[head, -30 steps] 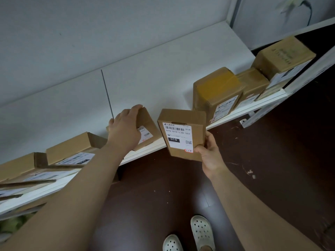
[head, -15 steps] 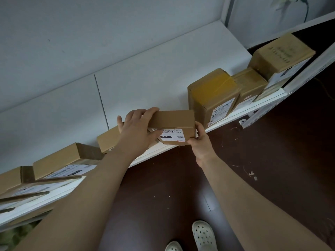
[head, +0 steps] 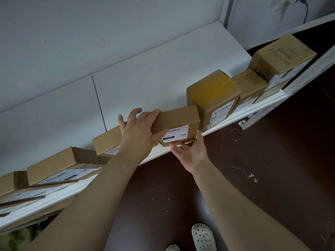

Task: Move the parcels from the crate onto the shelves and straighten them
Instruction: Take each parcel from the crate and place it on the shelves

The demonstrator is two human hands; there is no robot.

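Mid frame: flat brown parcel [head: 178, 119] with a barcode label lies at the front edge of the white shelf [head: 159, 82], just left of a taller tape-sealed box [head: 213, 93]; can't tell if they touch. Left hand [head: 139, 132] holds the parcel's left end, grip curled over the top with the thumb on the label face. Right hand [head: 190, 153] sits just under the parcel's lower front edge, grip spread and loose, thumb up at the lower right corner and fingertips at the bottom edge. Another flat parcel [head: 107, 142] lies behind the left wrist. More parcels [head: 54, 163] are stacked lower left, and two boxes [head: 281, 55] upper right. Dark floor [head: 262, 169], white clog [head: 203, 236] at bottom.
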